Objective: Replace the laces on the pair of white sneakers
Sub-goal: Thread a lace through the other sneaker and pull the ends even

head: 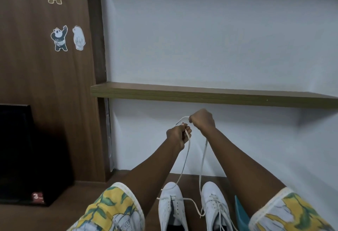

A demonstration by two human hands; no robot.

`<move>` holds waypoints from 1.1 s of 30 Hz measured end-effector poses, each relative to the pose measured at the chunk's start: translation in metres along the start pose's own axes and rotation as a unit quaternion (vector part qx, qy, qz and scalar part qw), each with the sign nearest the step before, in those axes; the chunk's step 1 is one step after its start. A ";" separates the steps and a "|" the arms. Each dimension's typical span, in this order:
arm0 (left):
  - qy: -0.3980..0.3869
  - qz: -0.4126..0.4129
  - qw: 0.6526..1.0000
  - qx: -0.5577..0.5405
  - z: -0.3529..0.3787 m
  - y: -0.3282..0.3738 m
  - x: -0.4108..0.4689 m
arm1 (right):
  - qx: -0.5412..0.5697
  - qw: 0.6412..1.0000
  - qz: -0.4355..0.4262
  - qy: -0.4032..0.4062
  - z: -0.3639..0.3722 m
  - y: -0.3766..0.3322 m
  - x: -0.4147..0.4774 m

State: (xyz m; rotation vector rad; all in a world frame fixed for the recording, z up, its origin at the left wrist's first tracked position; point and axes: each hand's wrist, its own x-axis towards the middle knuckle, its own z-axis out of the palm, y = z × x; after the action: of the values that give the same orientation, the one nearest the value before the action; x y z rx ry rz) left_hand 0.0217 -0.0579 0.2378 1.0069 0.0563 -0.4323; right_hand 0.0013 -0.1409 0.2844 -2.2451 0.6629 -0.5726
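Two white sneakers stand on the floor between my arms, toes toward the wall. The left sneaker [171, 207] has bare eyelets, with a lace lying loose across it. The right sneaker [215, 207] is laced. A white shoelace [184, 161] is held up high in front of the wall. My left hand [178, 134] grips one part of it, and my right hand [203, 121] pinches it a little higher and to the right. Two strands hang down from the hands to the sneakers.
A wooden shelf [210, 96] juts from the white wall just above my hands. A brown panel with bear stickers [60, 38] stands at the left, with a black box [23, 153] at its foot. Something teal [241, 214] sits by my right forearm.
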 end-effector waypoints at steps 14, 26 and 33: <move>0.057 0.065 0.996 -0.003 -0.011 -0.005 0.006 | 0.033 0.986 0.022 -0.159 0.022 0.026 -0.029; 0.062 0.189 0.969 0.144 -0.019 -0.014 0.020 | 0.242 0.965 -0.082 -0.058 0.021 0.035 -0.018; 0.046 0.203 0.969 0.134 -0.026 -0.017 0.020 | 0.314 0.947 -0.058 -0.028 0.033 0.042 -0.017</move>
State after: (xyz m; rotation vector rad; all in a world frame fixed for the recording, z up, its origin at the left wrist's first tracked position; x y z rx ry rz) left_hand 0.0371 -0.0508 0.2054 1.2699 -0.1260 -0.0164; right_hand -0.0051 -0.1393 0.2292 -1.6940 0.2609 -0.6656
